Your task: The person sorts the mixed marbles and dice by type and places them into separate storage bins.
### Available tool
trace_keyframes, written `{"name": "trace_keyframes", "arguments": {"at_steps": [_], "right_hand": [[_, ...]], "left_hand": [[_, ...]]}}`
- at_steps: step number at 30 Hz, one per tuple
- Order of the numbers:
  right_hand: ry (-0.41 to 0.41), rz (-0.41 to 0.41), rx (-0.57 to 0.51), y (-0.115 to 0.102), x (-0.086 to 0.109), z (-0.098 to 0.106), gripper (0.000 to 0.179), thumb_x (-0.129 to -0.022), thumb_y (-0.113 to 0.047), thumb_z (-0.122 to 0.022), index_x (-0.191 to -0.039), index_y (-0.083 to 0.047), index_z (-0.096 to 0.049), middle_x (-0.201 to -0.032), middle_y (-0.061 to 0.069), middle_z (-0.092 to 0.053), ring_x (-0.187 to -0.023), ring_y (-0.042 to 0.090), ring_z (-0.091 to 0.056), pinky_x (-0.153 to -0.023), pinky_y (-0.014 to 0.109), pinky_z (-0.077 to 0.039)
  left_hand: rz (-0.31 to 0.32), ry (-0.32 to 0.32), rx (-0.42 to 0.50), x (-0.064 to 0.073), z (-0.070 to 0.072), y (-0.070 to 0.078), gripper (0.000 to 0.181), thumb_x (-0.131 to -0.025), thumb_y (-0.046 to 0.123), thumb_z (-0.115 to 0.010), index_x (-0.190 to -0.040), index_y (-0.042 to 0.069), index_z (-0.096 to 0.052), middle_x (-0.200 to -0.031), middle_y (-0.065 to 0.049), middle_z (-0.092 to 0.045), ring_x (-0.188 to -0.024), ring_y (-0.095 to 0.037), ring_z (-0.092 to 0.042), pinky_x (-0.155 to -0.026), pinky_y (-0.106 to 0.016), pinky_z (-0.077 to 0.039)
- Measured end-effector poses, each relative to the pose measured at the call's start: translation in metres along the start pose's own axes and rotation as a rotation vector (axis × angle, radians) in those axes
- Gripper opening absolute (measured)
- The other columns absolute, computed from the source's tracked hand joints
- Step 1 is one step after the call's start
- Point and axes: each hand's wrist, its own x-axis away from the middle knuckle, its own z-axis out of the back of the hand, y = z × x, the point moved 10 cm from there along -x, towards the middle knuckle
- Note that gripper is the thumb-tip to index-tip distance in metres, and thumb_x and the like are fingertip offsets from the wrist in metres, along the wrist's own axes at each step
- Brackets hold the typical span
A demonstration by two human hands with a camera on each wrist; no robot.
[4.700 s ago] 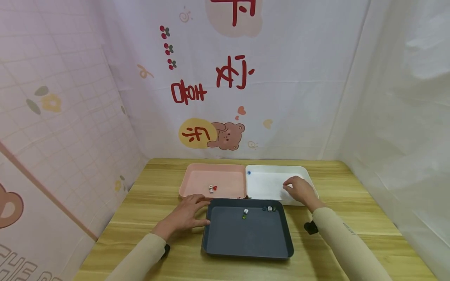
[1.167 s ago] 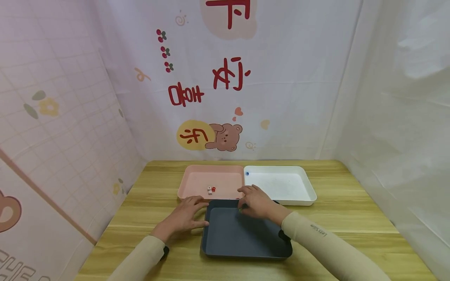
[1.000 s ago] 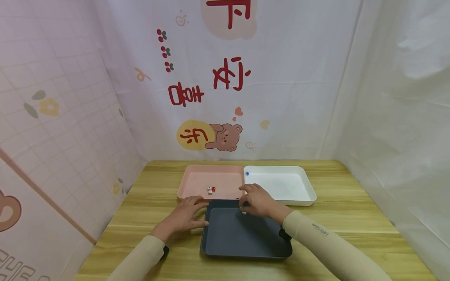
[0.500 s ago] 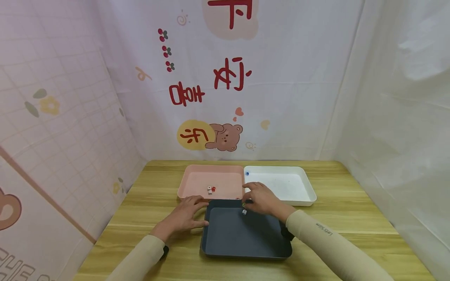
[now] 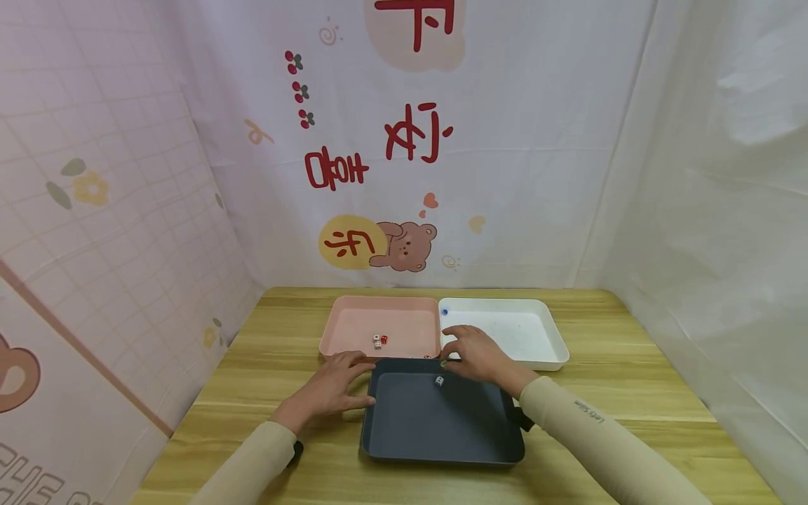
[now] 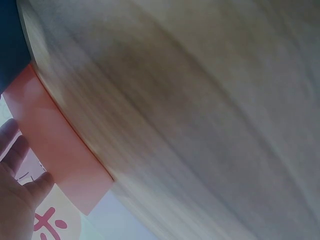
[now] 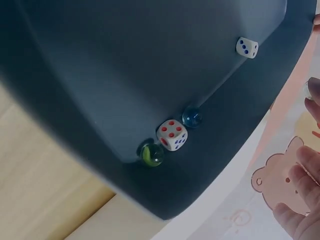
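Observation:
My right hand (image 5: 473,354) is over the back rim of the dark grey tray (image 5: 442,428). Its thumb and a finger pinch a small glass marble (image 7: 308,90), greenish in the head view and partly hidden by the fingertips. Below it, a white die (image 5: 439,381) lies in the tray. In the right wrist view, a red-and-blue-dotted die (image 7: 172,135) sits in the tray's corner between a blue marble (image 7: 192,116) and a green marble (image 7: 152,154). Fingers spread, my left hand (image 5: 331,389) is at the tray's left rim, thumb and fingertips at its edge.
Behind the dark tray stand a pink tray (image 5: 353,312), with white dice (image 5: 377,341) and a red die (image 5: 384,339) in it, and a white tray (image 5: 517,326) holding a blue marble (image 5: 445,312). All rest on a wooden table (image 5: 618,379) walled by printed cloth.
From over the white tray, my right hand came to the dark tray and picked up a marble beside the die. It has since shifted slightly right and backward. My left hand stays put.

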Motion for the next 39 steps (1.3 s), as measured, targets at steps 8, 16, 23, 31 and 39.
{"name": "trace_keyframes", "arguments": {"at_steps": [8,16,23,31,39], "right_hand": [[0.011,-0.023,-0.021,0.012,0.003,-0.002,0.009,-0.087,-0.027,-0.077,-0.094,-0.02,-0.079,-0.131,0.017,-0.059,-0.122,0.036,-0.055,-0.102,0.052,-0.042],[0.014,-0.056,-0.045,0.023,0.004,-0.002,0.011,-0.086,-0.026,-0.078,-0.092,-0.017,-0.079,-0.129,0.018,-0.061,-0.118,0.036,-0.058,-0.098,0.051,-0.047],[0.02,-0.102,-0.055,0.038,0.008,-0.002,0.011,-0.085,-0.026,-0.078,-0.092,-0.017,-0.079,-0.129,0.018,-0.061,-0.118,0.036,-0.058,-0.095,0.052,-0.049],[0.016,-0.15,-0.077,0.06,0.015,-0.002,0.009,-0.087,-0.023,-0.075,-0.09,-0.015,-0.078,-0.126,0.021,-0.062,-0.117,0.038,-0.058,-0.095,0.053,-0.048],[0.018,-0.225,-0.075,0.085,0.026,-0.005,0.008,-0.088,-0.022,-0.074,-0.09,-0.015,-0.078,-0.128,0.022,-0.061,-0.118,0.04,-0.057,-0.091,0.053,-0.049]], "left_hand": [[0.006,-0.005,0.01,0.0,0.001,0.0,0.074,-0.087,0.066,-0.062,-0.142,0.018,-0.055,-0.148,-0.012,-0.042,-0.138,-0.033,-0.036,-0.112,-0.054,-0.03],[0.014,-0.011,0.014,0.0,-0.001,-0.002,0.074,-0.087,0.067,-0.061,-0.143,0.018,-0.054,-0.148,-0.011,-0.042,-0.138,-0.033,-0.035,-0.112,-0.054,-0.029],[0.003,-0.004,0.018,0.0,0.0,-0.001,0.073,-0.087,0.063,-0.064,-0.142,0.017,-0.055,-0.148,-0.012,-0.042,-0.137,-0.034,-0.036,-0.112,-0.054,-0.029],[0.006,-0.004,0.021,0.0,0.001,0.0,0.073,-0.087,0.065,-0.063,-0.142,0.017,-0.055,-0.148,-0.012,-0.042,-0.138,-0.034,-0.036,-0.112,-0.054,-0.028],[0.004,-0.001,0.02,0.0,0.001,0.0,0.074,-0.087,0.066,-0.062,-0.142,0.018,-0.055,-0.148,-0.013,-0.042,-0.138,-0.034,-0.036,-0.112,-0.054,-0.029]]}}
